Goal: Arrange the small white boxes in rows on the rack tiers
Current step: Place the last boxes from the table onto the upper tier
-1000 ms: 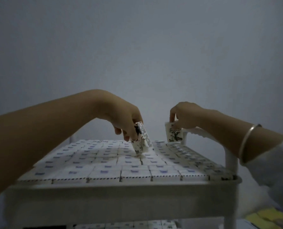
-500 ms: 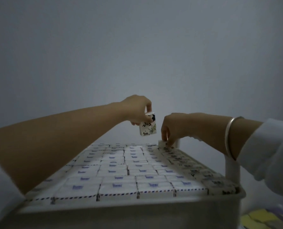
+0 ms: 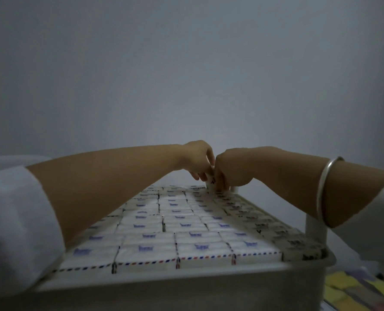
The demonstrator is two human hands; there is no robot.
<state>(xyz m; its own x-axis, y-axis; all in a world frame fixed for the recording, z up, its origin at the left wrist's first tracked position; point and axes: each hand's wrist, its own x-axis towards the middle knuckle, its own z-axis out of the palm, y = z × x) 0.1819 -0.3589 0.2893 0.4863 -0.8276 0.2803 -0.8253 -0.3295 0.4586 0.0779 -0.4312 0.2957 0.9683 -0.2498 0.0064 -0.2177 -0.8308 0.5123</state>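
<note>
The small white box (image 3: 211, 181) at the rack tier's (image 3: 186, 286) far right corner is mostly buried between left hand (image 3: 197, 160) and right hand (image 3: 233, 169). Can't tell if the right one grips it. Print on the right-edge boxes (image 3: 265, 225) is pure blur. The left sleeve (image 3: 13, 221) hides the near left corner.

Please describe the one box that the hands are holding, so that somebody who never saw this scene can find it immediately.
On the white rack tier packed with rows of small white boxes, go to the far right corner, where the left hand and right hand meet. The held box between their fingers sticks up above the flat rows, showing black marks.
</note>
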